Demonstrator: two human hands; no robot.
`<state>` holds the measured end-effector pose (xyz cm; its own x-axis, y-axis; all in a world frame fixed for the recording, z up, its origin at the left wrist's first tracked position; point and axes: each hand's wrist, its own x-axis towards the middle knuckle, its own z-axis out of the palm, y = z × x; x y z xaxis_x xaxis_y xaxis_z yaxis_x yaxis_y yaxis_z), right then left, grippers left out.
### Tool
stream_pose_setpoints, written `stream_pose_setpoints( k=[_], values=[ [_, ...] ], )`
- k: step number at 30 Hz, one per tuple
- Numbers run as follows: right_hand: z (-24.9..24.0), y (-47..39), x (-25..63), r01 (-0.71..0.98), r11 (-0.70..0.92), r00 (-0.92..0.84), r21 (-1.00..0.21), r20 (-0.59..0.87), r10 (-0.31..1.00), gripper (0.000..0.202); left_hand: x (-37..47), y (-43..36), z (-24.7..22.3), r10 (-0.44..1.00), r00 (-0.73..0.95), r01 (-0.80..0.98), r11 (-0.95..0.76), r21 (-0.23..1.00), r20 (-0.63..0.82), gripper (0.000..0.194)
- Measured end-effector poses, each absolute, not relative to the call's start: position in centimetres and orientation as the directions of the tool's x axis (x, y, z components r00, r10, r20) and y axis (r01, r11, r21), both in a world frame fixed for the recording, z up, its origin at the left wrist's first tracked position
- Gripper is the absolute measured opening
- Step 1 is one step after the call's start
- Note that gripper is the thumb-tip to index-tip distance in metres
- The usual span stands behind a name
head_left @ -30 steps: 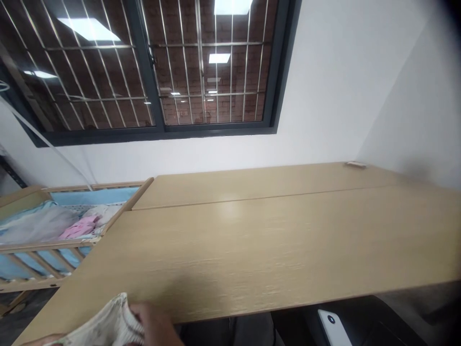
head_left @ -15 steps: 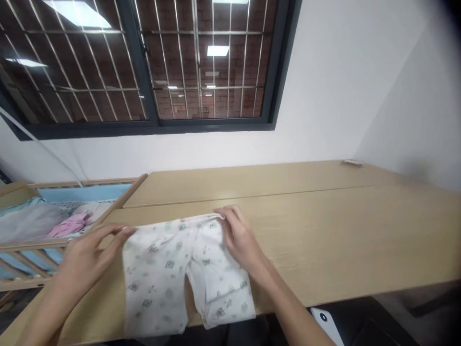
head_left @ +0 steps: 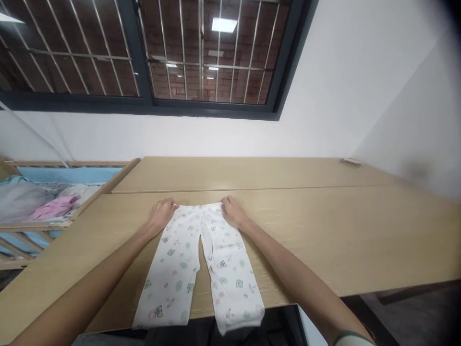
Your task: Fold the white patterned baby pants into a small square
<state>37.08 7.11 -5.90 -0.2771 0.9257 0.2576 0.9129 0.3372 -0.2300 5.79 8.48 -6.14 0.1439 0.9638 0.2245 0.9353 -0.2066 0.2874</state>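
Small white trousers [head_left: 180,259] with a green, pink and grey print lie on the wooden table [head_left: 324,230], legs toward me and apart. Their cuffs reach the near table edge. My left hand [head_left: 163,214] pinches the left corner of the waistband. At the right corner, my right hand [head_left: 232,211] grips the waistband with its fingers closed. The waistband is stretched between both hands. Part of the inner edge of the right leg is folded over near the crotch.
A wooden cot [head_left: 104,192] with blue lining stands at the left, holding pink cloth [head_left: 55,207] and pale bedding. Behind the table are a white wall and a barred window. A small flat white object [head_left: 351,162] lies at the table's back right.
Both hands have moved forward with the trousers, which were held up and now lie along the table. My left hand has also come right, and the view has tilted slightly.
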Motion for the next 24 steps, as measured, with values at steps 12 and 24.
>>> stream_pose_setpoints(
  k=[12,24],
  values=[
    [-7.1,15.3,37.6,0.937,0.266,-0.213,-0.227,0.232,0.949,0.024,7.5,15.0,-6.0,0.986,0.068,0.983,-0.093,0.161,0.154,0.032],
    [-7.8,16.5,38.2,0.905,0.285,-0.213,-0.318,0.241,0.947,0.026,13.5,10.3,0.0,0.950,0.253,0.953,-0.278,0.124,0.184,0.036]
  ],
)
